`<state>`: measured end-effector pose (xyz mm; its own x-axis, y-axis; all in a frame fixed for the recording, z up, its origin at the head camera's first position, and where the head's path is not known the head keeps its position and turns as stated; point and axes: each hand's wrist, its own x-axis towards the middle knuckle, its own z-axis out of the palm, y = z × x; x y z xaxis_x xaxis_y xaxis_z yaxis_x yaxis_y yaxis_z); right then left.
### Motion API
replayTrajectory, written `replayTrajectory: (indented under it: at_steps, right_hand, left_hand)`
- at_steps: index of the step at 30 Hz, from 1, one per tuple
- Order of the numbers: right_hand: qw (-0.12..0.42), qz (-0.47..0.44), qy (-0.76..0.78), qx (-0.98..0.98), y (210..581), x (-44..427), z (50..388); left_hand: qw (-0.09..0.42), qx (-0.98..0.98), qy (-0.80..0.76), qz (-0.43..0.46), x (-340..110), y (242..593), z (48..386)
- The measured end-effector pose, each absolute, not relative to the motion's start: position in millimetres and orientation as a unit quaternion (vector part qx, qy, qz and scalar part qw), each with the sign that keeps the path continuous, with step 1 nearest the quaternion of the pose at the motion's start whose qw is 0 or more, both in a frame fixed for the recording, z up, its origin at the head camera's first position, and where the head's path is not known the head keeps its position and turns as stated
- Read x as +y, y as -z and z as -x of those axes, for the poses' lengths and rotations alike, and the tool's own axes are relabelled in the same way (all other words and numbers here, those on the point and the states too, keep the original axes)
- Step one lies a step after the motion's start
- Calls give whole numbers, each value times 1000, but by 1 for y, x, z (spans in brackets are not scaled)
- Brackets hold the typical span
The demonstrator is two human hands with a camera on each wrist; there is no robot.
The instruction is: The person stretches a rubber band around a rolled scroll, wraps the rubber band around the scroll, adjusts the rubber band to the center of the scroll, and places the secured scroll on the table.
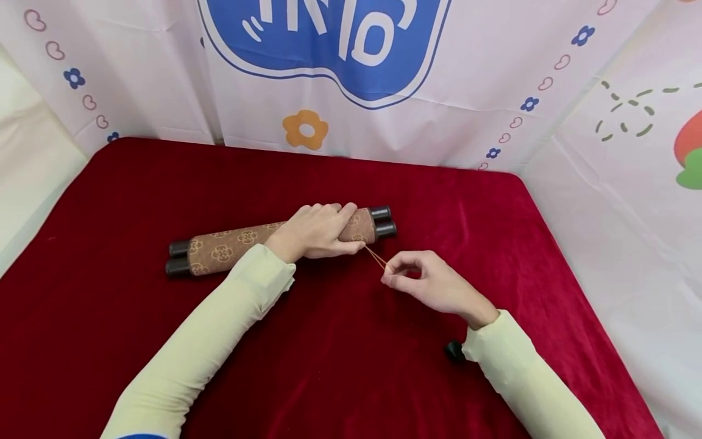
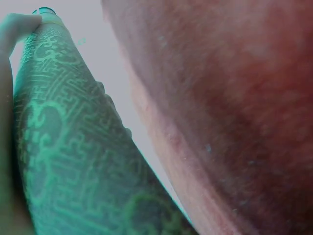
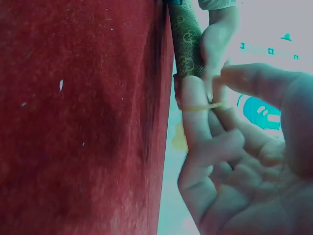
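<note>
A rolled scroll (image 1: pixel 233 247) in brown cloth with gold flower patterns lies slantwise on the red cloth, two dark rod ends (image 1: pixel 384 221) showing at each end. My left hand (image 1: pixel 319 231) grips it right of its middle; the left wrist view shows the patterned roll (image 2: pixel 73 137) close up beside the fingers. A thin rubber band (image 1: pixel 375 256) stretches from near the left thumb tip to my right hand (image 1: pixel 436 283), whose curled index finger and thumb hold it. The right wrist view has the band (image 3: pixel 203 106) across the right fingers. Where its far end is caught is unclear.
A red velvet cloth (image 1: pixel 329 366) covers the table. Near the right sleeve lies a small dark object (image 1: pixel 454 350), partly hidden. White printed curtains (image 1: pixel 159 73) stand behind the table and along its sides.
</note>
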<state>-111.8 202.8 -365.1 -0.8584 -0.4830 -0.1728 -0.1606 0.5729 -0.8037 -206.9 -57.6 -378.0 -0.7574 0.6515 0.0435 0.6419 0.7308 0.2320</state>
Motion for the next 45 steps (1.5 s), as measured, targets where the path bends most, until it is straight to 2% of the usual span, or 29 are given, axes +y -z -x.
replayTrajectory:
  at_steps: [4, 12, 18, 23, 27, 30, 36, 45]
  right_hand:
    - [180, 167, 452, 858, 363, 215, 111]
    - [140, 185, 449, 863, 370, 231, 119]
    - [34, 194, 417, 887, 379, 233, 134]
    - [-57, 197, 390, 898, 378, 228, 141]
    - [-109, 192, 357, 908, 374, 220, 146]
    - [-128, 182, 345, 912, 370, 216, 152]
    - [-102, 171, 371, 907, 365, 211, 165]
    - [7, 205, 468, 859, 357, 205, 190]
  left_hand:
    - [25, 934, -139, -328, -60, 369, 210]
    - [49, 933, -173, -313, -64, 357, 213]
    - [99, 924, -193, -315, -63, 354, 210]
    - [119, 918, -212, -314, -64, 352, 208]
    - [134, 914, -224, -310, -65, 350, 206]
    - [138, 912, -228, -312, -66, 349, 205]
    - [144, 904, -240, -323, -65, 349, 201]
    - [159, 887, -249, -355, -64, 346, 192]
